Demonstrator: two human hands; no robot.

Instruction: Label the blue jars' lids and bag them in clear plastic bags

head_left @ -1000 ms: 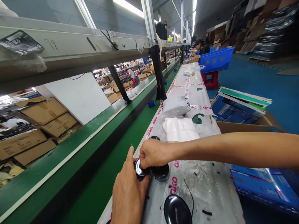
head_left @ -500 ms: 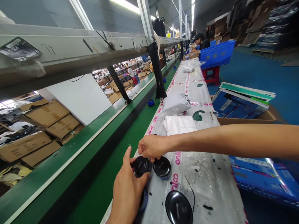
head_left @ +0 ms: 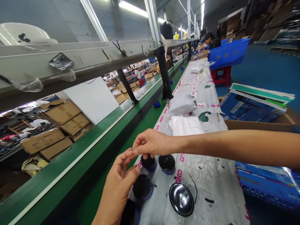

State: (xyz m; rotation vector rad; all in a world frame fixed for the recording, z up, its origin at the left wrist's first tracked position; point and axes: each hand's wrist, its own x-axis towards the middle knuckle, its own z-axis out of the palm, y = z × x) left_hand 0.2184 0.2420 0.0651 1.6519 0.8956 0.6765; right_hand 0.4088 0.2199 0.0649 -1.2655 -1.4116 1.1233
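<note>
Grey poly mailer (head_left: 182, 105) on bench (head_left: 211, 184), white folded packet (head_left: 186, 126) just nearer me; green conveyor (head_left: 140, 125) runs along bench's left side; blue plastic crate (head_left: 228, 53) on red stool (head_left: 221, 76) beside bench, far end; co-worker (head_left: 212, 40) beyond; open cardboard box (head_left: 257, 125) right of bench, blue printed boards (head_left: 248, 106) inside; stacked brown cartons (head_left: 63, 112) past conveyor.

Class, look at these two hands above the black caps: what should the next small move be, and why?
Probably lower the right hand onto the black cap just below it: its fingers sit directly above that cap, and the left hand is close enough to steady it.
</note>
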